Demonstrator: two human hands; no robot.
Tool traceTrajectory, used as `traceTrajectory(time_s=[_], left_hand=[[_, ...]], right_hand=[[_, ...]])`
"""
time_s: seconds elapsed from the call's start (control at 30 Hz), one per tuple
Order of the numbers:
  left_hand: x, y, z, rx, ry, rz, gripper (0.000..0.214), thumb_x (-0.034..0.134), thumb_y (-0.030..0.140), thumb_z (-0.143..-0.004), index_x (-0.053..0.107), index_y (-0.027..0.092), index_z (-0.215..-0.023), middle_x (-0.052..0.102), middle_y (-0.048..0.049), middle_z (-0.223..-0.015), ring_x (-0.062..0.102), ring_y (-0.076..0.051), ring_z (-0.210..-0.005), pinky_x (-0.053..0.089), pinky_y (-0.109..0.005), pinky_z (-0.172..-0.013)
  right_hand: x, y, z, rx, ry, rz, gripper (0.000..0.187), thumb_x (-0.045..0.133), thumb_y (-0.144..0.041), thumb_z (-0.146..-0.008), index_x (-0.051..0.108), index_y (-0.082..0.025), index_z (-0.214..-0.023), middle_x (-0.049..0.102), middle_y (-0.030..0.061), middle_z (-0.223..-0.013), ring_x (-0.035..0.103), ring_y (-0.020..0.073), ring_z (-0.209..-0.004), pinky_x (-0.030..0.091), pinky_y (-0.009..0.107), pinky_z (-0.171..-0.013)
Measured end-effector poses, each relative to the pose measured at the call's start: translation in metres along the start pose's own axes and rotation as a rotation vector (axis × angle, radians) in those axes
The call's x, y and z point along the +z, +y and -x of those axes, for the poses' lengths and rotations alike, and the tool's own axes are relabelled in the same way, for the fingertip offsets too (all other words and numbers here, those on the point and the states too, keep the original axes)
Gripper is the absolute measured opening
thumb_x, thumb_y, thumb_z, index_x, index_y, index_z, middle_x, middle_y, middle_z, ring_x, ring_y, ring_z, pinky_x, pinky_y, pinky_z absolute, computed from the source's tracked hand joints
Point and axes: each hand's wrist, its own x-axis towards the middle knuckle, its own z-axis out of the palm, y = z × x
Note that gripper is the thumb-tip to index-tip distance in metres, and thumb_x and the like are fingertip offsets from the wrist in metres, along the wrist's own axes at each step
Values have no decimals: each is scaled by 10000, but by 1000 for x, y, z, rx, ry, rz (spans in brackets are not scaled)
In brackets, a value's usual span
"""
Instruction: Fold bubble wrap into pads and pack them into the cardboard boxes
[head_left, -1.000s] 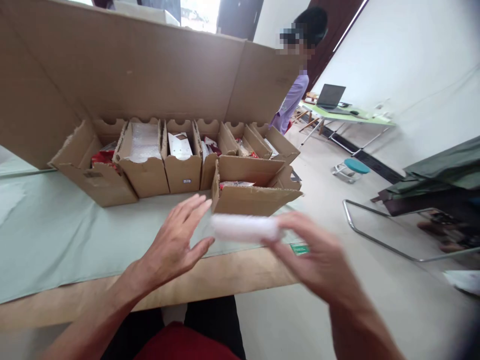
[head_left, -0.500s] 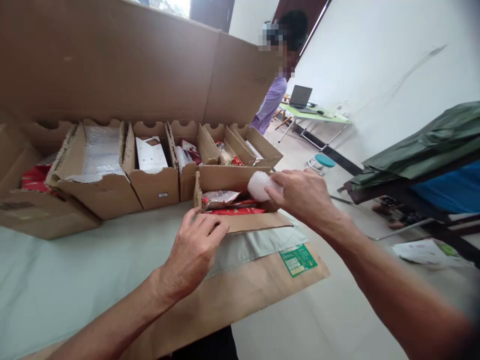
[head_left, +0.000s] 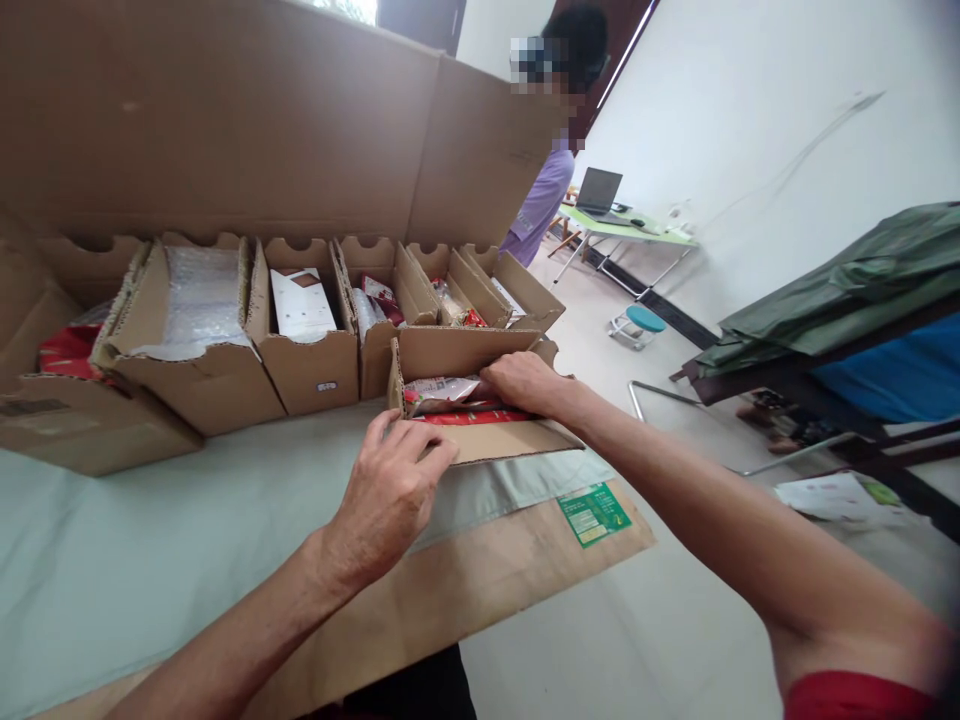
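Note:
A small open cardboard box (head_left: 510, 440) stands near the table's right end. Silver and red food packets (head_left: 444, 391) lie inside it. My left hand (head_left: 397, 480) grips the near left corner of this box, its fingers curled over the rim. My right hand (head_left: 529, 385) reaches down into the box's right half, closed, with the back of the hand up. Its fingertips are hidden among the packets, and the white bubble-wrapped bundle does not show.
Behind stands a row of open cardboard bins (head_left: 306, 372) holding bubble wrap (head_left: 199, 295), a white carton (head_left: 301, 303) and packets. A tall cardboard panel (head_left: 300, 130) rises behind them. A person in a purple shirt (head_left: 541, 205) is beyond, near a laptop table (head_left: 652, 230) and a stool (head_left: 645, 319).
My right hand has moved left and down into the box. The white bubble-wrapped bundle it held is now out of sight. My left hand has stayed at the box corner.

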Motion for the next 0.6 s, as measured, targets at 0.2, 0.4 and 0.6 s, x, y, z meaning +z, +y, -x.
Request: traceTrajectory(time_s=[0.2,0.4,0.6], left_hand=[[-8,-10,20,-141,262,28,548,584,80,-908,503,214,-1433,611,-139,-1305,597,-275,-1210,500,-451,-1043],[4,-20,38,-373,405,106,735,620,160,-897,335,247,-1568,430,-163,-1525,437,-320,-1429,413,-523,-1160],[51,-22,24,-611,278,413,914,728,329,-845,237,233,-1609,309,-180,-1640,288,-368,-1530,274,-588,-1234]], right_hand=[[-19,24,62,194,474,-104,197,684,-218,-878,758,-172,-1055,790,130,-1052,725,259,-939,515,386,-872],[48,37,153,529,667,-713,344,652,-463,-865,728,-203,-1078,772,101,-991,713,248,-828,567,403,-765],[115,9,111,363,483,-1268,756,786,-623,-737,562,-238,-1348,629,154,-1402,626,345,-1250,577,458,-867]])
